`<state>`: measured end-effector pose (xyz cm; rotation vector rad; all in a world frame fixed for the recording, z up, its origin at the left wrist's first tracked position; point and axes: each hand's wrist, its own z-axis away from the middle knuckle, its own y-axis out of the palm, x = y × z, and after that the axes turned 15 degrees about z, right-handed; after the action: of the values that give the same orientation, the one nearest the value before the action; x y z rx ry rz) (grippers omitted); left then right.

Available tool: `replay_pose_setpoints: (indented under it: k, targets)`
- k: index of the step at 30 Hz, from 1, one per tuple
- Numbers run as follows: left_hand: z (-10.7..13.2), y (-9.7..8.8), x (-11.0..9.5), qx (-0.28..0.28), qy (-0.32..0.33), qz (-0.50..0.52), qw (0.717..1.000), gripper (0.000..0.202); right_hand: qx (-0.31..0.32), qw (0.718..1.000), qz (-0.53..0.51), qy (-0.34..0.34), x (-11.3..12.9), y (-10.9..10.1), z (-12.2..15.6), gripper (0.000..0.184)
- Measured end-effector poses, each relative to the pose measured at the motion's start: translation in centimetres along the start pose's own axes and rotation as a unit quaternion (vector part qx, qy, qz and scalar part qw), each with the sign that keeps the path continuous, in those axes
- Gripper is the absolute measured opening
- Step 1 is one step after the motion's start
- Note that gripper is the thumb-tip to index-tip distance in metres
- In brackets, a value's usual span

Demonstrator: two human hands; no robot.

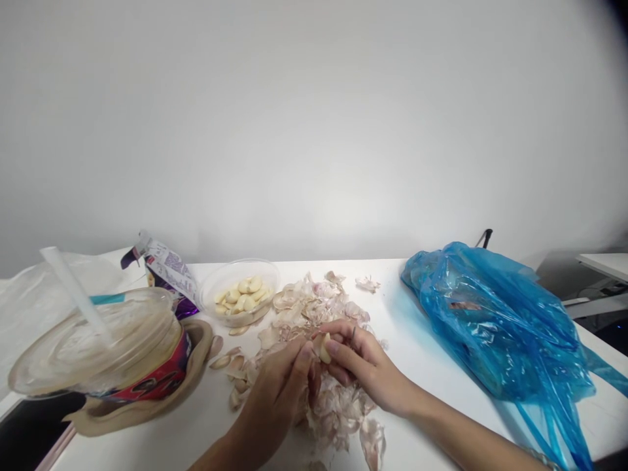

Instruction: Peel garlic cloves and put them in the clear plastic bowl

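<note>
Both of my hands meet over a heap of papery garlic skins (314,304) on the white table (441,366). My left hand (279,392) and my right hand (360,356) pinch one pale garlic clove (325,348) between their fingertips. Just behind the heap stands a clear plastic bowl (210,288) with several peeled cloves (244,296) in it. A few unpeeled cloves (230,366) lie on the table to the left of my left hand.
A plastic drink cup with a straw (108,347) stands close at the left on a tan holder. A purple-and-white snack packet (167,268) lies behind it. A crumpled blue plastic bag (495,320) fills the right side of the table. A white wall is behind.
</note>
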<state>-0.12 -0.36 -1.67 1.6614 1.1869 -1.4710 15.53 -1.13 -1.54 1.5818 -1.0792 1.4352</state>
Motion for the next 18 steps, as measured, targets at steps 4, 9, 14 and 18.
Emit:
replay_pose_setpoints:
  k: [4, 9, 14, 18]
  targets:
    - [-0.2, 0.0, -0.5, 0.018, -0.019, 0.055, 0.998, 0.038, 0.016, 1.000, 0.013, 0.000, 0.3, -0.2, 0.0, 0.027]
    - [-0.2, 0.2, -0.8, 0.036, -0.060, 0.137, 0.988, 0.038, 0.035, 0.999, 0.017, 0.001, 0.9, -0.4, -0.1, 0.028]
    - [0.2, 0.3, 0.2, 0.031, -0.077, 0.242, 0.967, 0.036, 0.047, 0.999, 0.001, 0.001, 0.7, -0.6, -0.3, 0.027]
    - [0.2, 0.3, 0.5, 0.033, -0.108, 0.317, 0.942, 0.034, 0.057, 0.998, -0.003, -0.002, 0.5, -0.7, -0.3, 0.028]
